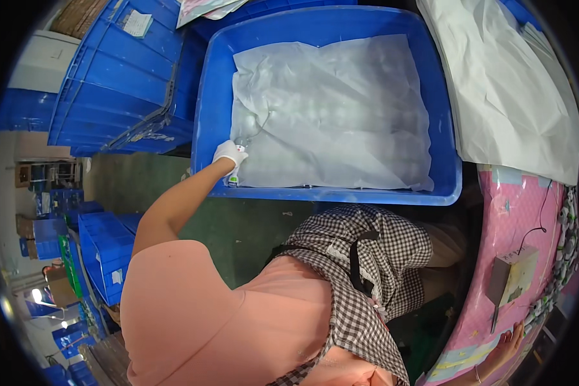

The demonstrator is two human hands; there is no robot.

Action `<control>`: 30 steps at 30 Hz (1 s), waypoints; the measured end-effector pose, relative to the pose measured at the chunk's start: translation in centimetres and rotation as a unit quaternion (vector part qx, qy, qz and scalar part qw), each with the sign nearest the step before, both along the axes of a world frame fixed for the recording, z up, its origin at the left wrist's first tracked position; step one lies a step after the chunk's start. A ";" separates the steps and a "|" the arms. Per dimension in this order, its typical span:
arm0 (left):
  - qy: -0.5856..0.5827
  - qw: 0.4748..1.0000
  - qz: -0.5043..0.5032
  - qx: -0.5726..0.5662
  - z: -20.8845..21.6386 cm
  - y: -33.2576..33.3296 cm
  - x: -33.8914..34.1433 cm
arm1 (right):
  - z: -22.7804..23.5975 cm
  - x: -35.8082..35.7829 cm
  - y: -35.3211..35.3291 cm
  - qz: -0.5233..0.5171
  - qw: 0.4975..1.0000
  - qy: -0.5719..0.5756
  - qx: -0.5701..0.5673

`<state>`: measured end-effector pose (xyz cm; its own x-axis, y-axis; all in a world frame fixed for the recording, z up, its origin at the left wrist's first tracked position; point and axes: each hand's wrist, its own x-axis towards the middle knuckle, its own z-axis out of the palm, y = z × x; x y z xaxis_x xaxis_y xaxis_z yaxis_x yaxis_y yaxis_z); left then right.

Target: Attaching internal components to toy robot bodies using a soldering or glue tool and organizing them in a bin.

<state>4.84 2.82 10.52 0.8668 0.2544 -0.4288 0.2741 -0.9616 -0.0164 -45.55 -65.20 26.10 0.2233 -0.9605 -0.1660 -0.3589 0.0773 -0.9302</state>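
My left hand, in a white glove, is at the near left corner of a large blue bin. Its fingers are closed round a small pale item with a green patch, whose kind I cannot make out. Beside the fingers lies the left edge of a crumpled, translucent white sheet, which covers rounded things in the bin. Far off at the lower right, a bare hand with a bracelet, seemingly my right hand, rests with fingers stretched on a pink patterned table cover.
Tall blue crates stand left of the bin, with more blue crates further down. White sheeting hangs over the right side. A small box with a dark cable sits on the pink cover. Green floor shows below the bin.
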 end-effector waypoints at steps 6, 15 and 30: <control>0.038 0.951 -0.305 0.032 -4.4 0.2 1.8 | 3.2 -1.5 2.5 -0.058 0.998 0.017 -0.023; -0.009 0.902 -0.377 0.210 -5.6 3.9 2.6 | -0.7 -0.5 -9.1 -0.149 0.933 0.140 -0.297; -0.187 0.511 -0.581 -0.606 22.4 -46.3 -12.5 | 6.1 8.6 6.3 -0.100 0.895 0.104 -0.423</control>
<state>-7.62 -43.50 32.89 0.2102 -0.7804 0.5889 -0.7260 0.2789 0.6286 -36.91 -58.94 32.22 0.0814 -0.7795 0.6211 -0.5895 -0.5401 -0.6006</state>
